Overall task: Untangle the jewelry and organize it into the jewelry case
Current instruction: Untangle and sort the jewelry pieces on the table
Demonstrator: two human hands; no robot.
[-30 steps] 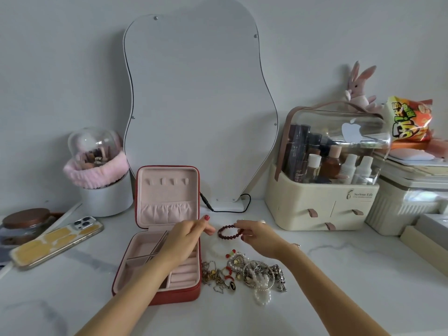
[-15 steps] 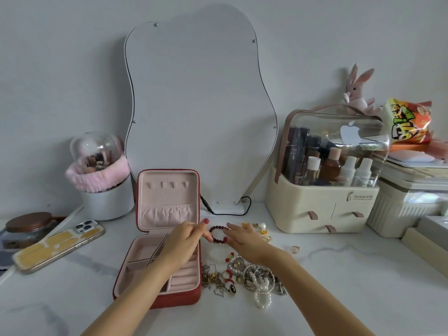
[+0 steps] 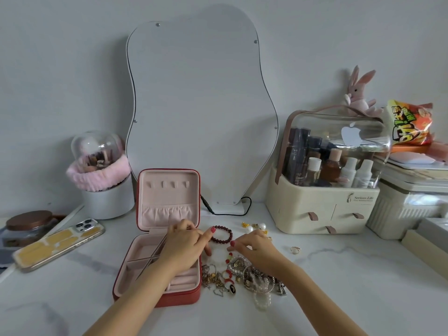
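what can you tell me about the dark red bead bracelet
The bead bracelet is a closed ring of small, round, glossy dark red beads. It sits just right of the open jewelry case, apart from the tangled pile. The left hand touches its left edge with a fingertip; the right hand is just beside it.

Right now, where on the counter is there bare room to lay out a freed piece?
Free: marble right of the jewelry pile, past the lone ring. Crowded: between the jewelry case and pile.

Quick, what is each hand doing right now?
Left hand: pinches the dark red bead bracelet.
Right hand: fingers curled beside the bracelet; grip cannot be told.
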